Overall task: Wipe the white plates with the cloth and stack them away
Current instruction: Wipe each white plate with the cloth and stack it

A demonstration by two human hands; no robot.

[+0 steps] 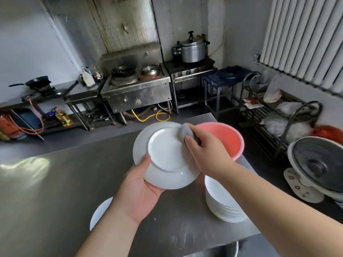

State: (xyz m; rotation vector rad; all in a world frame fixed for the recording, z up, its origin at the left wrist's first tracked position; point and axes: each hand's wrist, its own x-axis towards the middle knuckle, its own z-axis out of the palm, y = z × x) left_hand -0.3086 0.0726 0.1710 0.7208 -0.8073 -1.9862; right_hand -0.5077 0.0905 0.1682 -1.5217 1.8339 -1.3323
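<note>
Steel table (55, 191) runs wide and bare to the left of the hands, its far edge slanting up to a corner on the right; a pink basin (228, 138) sits at that far right corner, and a stack of white plates (220, 204) stands close to the right edge, just beside the right forearm; the plates in it are packed too tight to count. One white plate (165, 153) is held above the table, underside up with its foot ring showing; the left hand (137, 191) grips its near rim, thumb on top and fingers beneath; the right hand (206, 153) has its fingers curled round one grey cloth (187, 130), pressing it on the plate's far right rim. One more single plate (100, 212) lies flat near the left forearm, partly hidden by it. One fan (319, 164) stands on the floor beyond the right edge; the bottles (89, 75) on the far counter carry labels too small to read.
</note>
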